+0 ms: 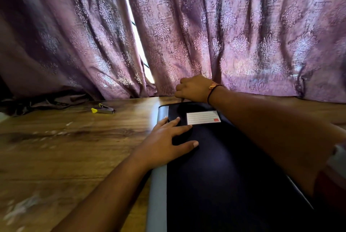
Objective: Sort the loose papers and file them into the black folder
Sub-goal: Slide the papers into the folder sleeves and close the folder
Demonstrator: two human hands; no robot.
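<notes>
Now the black folder point(215, 166) lies closed on the wooden table point(65, 147), toward the right side, and runs from the near edge almost to the far edge. Its grey spine point(158, 185) is on the left, and a white lined label point(203, 117) with a small red mark sits on the cover near the far end. The left hand point(164, 138) rests flat on the cover just beside the spine, with the fingers straight and spread and the thumb stretched out to the right; it holds nothing. The right hand point(192, 88) reaches across the folder to its far edge, right against the foot of the purple patterned curtain point(243, 35). Its fingers are curled under into a loose fist, and I cannot tell whether they grip the folder's edge, some small thing, or nothing at all. A dark and orange thread band point(213, 89) circles that wrist. Well apart from the folder, toward the far left of the table, lies a small metal clip point(103, 109) with a yellow tip. The curtain hangs along the table's far edge, with a bright gap between its two halves.
</notes>
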